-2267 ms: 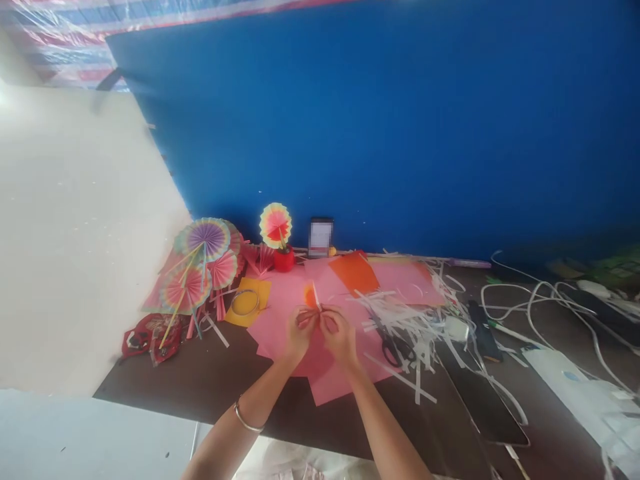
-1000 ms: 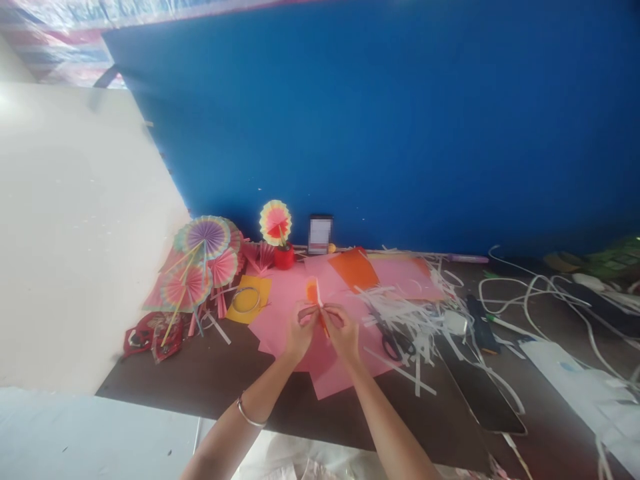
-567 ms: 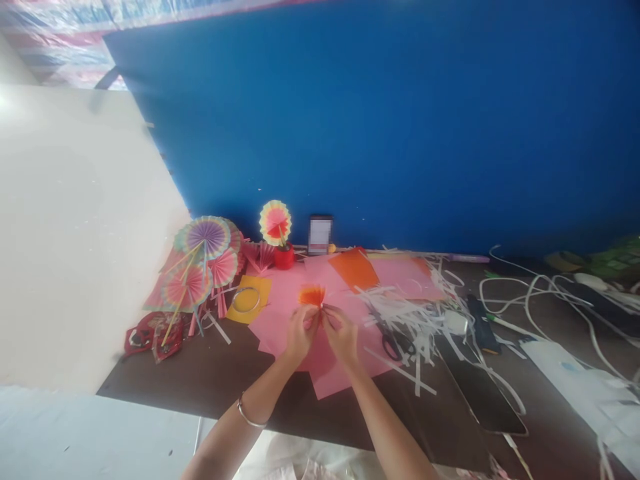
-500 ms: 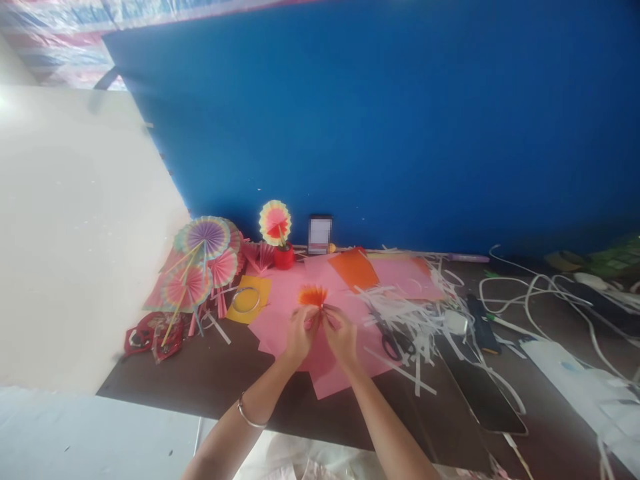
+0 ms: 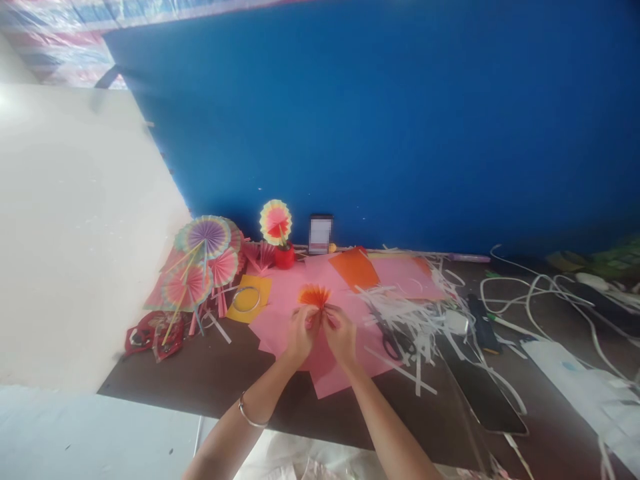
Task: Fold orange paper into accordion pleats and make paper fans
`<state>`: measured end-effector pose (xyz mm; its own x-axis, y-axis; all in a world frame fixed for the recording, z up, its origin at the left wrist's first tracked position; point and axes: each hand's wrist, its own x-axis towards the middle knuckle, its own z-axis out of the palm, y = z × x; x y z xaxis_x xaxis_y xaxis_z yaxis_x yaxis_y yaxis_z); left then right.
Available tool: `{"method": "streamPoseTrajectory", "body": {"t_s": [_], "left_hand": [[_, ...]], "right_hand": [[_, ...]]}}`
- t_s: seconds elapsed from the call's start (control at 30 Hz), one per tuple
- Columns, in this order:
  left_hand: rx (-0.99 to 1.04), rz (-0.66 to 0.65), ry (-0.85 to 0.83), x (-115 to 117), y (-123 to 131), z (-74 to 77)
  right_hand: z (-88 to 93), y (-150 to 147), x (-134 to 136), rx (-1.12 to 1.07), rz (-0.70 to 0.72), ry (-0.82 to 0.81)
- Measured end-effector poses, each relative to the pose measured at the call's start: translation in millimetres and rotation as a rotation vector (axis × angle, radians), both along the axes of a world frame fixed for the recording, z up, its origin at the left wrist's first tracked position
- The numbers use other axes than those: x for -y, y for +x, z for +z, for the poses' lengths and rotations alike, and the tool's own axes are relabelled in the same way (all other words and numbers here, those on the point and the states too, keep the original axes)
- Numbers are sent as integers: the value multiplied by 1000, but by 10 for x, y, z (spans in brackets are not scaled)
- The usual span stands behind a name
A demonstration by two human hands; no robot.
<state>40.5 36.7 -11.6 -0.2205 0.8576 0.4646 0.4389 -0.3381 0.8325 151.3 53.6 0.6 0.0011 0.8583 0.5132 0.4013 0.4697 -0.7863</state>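
Note:
A small orange pleated paper fan (image 5: 314, 295) stands above my fingertips, its folds spread out at the top. My left hand (image 5: 302, 332) pinches its lower left end, and my right hand (image 5: 340, 335) pinches the lower right end close beside it. The exact grip at the base is hidden by my fingers. Both hands are over pink paper sheets (image 5: 327, 373) on the dark table (image 5: 210, 373). An orange sheet (image 5: 355, 268) lies just behind, to the right.
Paper fans (image 5: 205, 239) and a yellow sheet (image 5: 240, 310) with a metal ring are at left. A red pot (image 5: 285, 257) stands behind. White paper strips (image 5: 400, 307), scissors (image 5: 397, 345), a phone (image 5: 487, 393) and white cables (image 5: 530, 293) lie at right.
The orange fan has spread slightly wider to the right, and its pleats show more clearly. Both hands are in nearly the same place.

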Motion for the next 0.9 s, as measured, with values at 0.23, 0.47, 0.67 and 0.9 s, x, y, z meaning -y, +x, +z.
{"method": "streamPoseTrajectory", "body": {"t_s": [0.23,0.47,0.67,0.9], "left_hand": [[150,-21,-45,13,17,49],[248,-29,-59,-19,22,60],[250,-16,-79,-26,11,55],[356,-21,-78,-14,17,184]], "right_hand": [[-33,19,-14,71,2,31],[-98,61,-40,241,-2,94],[-91,52,-29,260,9,131],[71,35,1,63,55,54]]}}
